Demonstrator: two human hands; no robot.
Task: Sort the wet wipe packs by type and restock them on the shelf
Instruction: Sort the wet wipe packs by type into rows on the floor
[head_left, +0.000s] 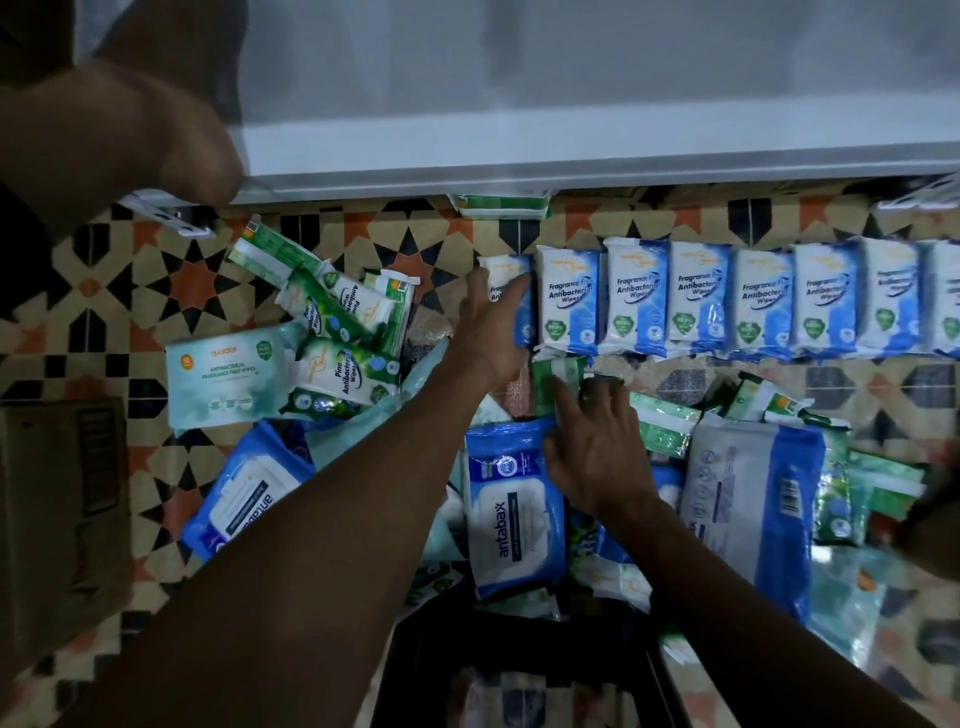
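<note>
A row of blue-and-white fragrance-free antibacterial packs stands upright on the patterned floor below the white shelf. My left hand grips the leftmost blue pack of that row between thumb and fingers. My right hand reaches over the pile, its fingers curled on a small green pack just below the row. Green pine packs lie jumbled to the left. Large blue antabax packs lie around my arms.
Another person's blurred hand hovers at the upper left by the shelf edge. A cardboard box sits at the left. A pale guardian pack lies beside the pine packs. More green packs and a large white-blue pack lie at the right.
</note>
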